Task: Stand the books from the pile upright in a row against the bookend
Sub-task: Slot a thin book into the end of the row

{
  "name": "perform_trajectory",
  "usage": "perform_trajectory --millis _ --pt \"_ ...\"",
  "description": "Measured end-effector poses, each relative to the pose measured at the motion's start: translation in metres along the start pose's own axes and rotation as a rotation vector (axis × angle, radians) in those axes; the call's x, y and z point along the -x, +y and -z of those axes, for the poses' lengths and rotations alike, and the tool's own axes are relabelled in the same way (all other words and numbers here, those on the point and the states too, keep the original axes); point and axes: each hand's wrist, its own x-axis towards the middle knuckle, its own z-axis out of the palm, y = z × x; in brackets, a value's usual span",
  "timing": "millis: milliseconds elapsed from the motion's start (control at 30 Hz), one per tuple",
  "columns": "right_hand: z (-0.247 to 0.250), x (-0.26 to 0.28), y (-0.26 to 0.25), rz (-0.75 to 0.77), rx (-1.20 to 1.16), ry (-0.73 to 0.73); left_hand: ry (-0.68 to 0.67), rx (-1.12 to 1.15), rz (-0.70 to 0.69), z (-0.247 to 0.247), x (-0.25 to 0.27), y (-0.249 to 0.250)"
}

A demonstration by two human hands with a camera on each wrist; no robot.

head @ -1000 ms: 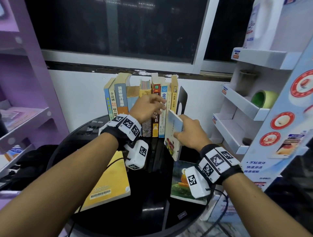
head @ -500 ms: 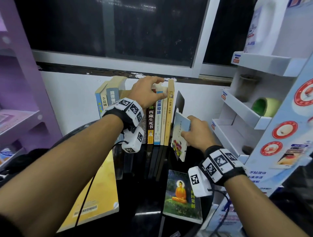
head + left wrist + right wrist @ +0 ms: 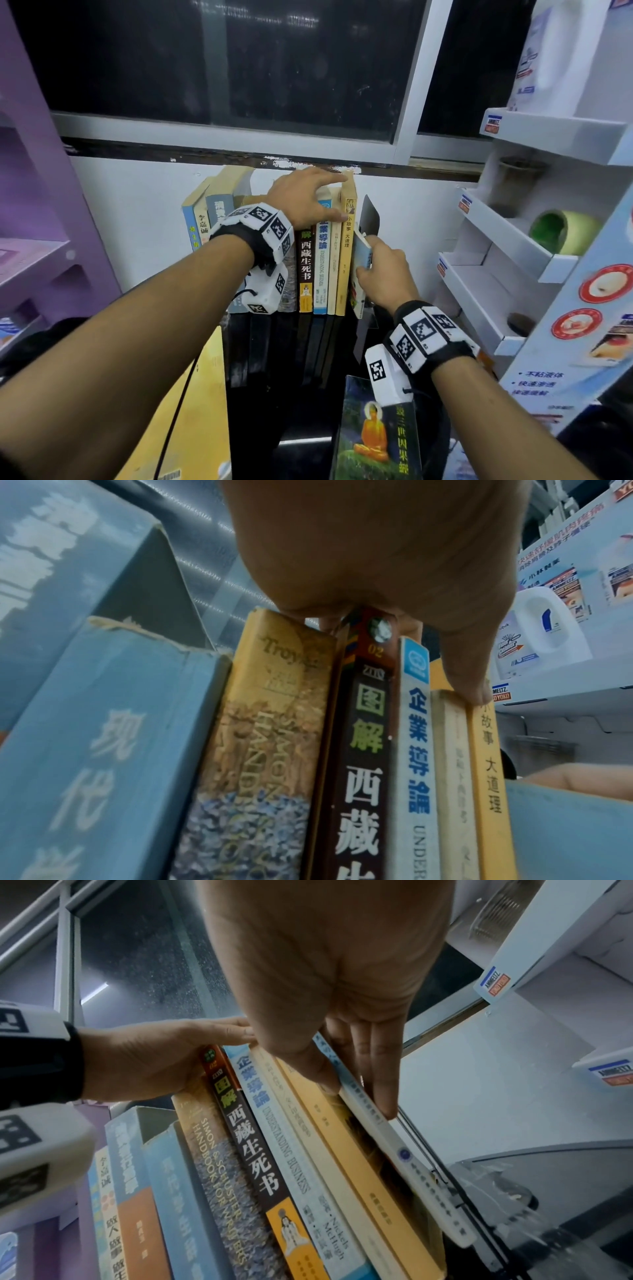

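Observation:
A row of upright books [image 3: 320, 267] stands on the black table [image 3: 291, 394] against the wall, with a black bookend [image 3: 370, 216] at its right end. My left hand [image 3: 308, 198] lies over the tops of the row, fingers stretched out and thumb against the spines [image 3: 479, 693]. My right hand [image 3: 376, 270] pinches a thin light-blue book [image 3: 411, 1172] between thumb and fingers. That book stands nearly upright in the gap between the yellow book [image 3: 359, 1164] and the bookend. Its lower edge is hidden by my hand.
A yellow book [image 3: 202, 404] lies flat at the front left of the table. A green-covered book with an orange seated figure [image 3: 376, 431] lies flat at the front right. White display shelves [image 3: 496, 274] stand close on the right, purple shelves [image 3: 34, 257] on the left.
My right hand has carried the thin book from a tilt in front of the row into the gap beside the bookend. My left hand has risen onto the tops of the row.

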Motion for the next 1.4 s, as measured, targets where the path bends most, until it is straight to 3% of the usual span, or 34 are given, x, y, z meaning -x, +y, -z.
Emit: perform_trajectory --millis 233,800,1400 --pt "-0.009 -0.012 0.003 0.007 -0.085 -0.041 -0.005 0.070 -0.064 -0.007 -0.001 -0.008" --pt "-0.022 -0.023 0.020 0.018 -0.167 -0.166 0.028 0.065 -0.031 -0.012 0.002 -0.008" --pt "-0.033 -0.026 0.031 0.029 -0.088 -0.151 0.068 0.055 -0.059 -0.014 0.002 -0.007"
